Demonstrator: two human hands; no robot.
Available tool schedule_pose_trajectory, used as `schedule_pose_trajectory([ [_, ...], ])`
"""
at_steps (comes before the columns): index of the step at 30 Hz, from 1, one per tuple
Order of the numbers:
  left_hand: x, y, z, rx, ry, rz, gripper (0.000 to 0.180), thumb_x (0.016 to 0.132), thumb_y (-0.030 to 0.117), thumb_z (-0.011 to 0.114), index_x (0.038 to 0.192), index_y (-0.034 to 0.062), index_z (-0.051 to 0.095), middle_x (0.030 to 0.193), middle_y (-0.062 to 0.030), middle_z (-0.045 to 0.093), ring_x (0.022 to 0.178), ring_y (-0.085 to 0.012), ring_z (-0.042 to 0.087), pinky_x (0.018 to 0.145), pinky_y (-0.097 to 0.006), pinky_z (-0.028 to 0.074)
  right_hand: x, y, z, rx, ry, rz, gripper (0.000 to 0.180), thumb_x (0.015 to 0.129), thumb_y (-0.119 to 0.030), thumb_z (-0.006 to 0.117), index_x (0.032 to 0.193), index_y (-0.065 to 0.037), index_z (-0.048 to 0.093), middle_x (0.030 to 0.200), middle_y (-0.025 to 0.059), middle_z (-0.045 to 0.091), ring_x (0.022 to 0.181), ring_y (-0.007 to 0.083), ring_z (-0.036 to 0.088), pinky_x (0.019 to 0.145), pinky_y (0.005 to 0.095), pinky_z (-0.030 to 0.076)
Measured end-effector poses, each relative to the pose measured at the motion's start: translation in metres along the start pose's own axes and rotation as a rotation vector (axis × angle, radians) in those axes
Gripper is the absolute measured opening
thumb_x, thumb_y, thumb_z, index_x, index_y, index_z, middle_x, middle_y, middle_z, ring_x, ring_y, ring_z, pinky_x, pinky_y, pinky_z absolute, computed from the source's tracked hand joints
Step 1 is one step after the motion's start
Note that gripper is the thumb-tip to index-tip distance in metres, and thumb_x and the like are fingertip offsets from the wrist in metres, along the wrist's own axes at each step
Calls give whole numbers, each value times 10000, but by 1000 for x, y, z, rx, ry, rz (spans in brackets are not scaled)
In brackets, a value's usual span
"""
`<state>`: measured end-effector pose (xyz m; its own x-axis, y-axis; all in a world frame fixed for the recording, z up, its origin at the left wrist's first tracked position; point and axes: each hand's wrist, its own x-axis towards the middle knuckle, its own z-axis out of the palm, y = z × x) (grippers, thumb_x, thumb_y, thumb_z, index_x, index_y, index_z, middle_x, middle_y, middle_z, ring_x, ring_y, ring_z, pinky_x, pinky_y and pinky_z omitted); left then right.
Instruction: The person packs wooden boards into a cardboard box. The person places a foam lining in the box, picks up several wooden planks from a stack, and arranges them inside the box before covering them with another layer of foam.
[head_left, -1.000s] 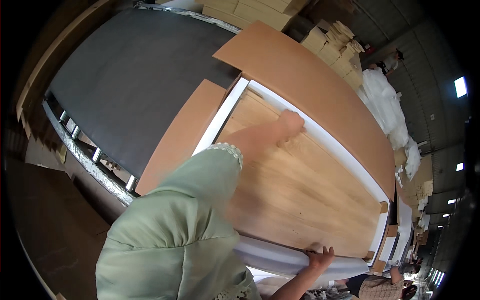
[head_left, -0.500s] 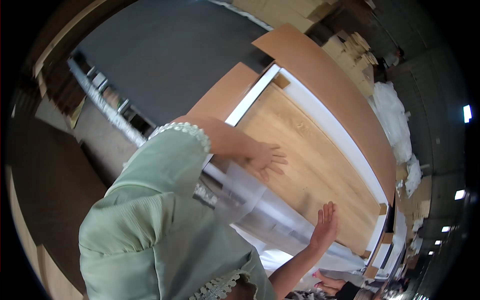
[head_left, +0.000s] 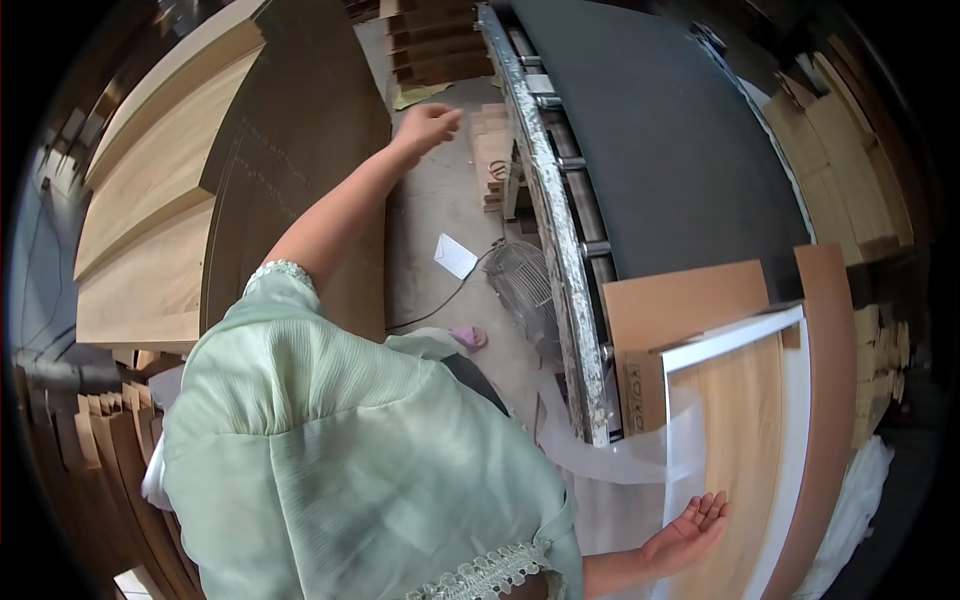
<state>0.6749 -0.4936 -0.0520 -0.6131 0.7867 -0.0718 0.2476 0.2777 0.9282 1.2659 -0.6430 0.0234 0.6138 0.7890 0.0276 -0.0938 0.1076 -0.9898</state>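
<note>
Out over the floor gap is my left hand [head_left: 430,128], arm stretched forward, its fingers loosely curled in with nothing seen in them. My right hand [head_left: 690,532] is at the lower right, palm turned up and fingers apart, holding nothing. It hovers over or rests at the near edge of a light wood panel [head_left: 742,420]; contact cannot be made out. White foam strips [head_left: 797,420] edge the panel inside an open cardboard box [head_left: 832,370]. Translucent wrapping film [head_left: 610,455] hangs over the box's near side.
A dark belt conveyor [head_left: 660,140] with a worn metal side rail [head_left: 560,250] runs ahead of the box. A floor fan [head_left: 522,290], a white sheet [head_left: 456,257] and a cable lie along the aisle. Large wood panels [head_left: 290,180] stand at the left; stacked cardboard [head_left: 840,150] lies at the right.
My view has swung left, away from the box. The left hand has left the wood panel and reaches over the aisle, fingers now curled. My right hand stays by the panel, now palm up.
</note>
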Motion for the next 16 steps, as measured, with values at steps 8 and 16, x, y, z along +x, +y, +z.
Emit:
schedule_pose_trajectory([
  [8,110,-191,-96,134,-24,-295,261,775,262,658,720,9,630,635,-45,610,542,-123,575,525,-267,488,-7,41,212,-158,-389,-75,312,937,-173,469,1144,56,522,1057,156,592,896,185,563,817,296,457],
  [16,322,-260,-163,438,-1,-289,273,776,331,653,911,100,707,904,-144,679,885,-274,648,789,-388,503,-11,226,477,-1069,-598,-651,300,846,-187,606,1089,-13,590,1255,184,495,1136,307,492,967,411,375],
])
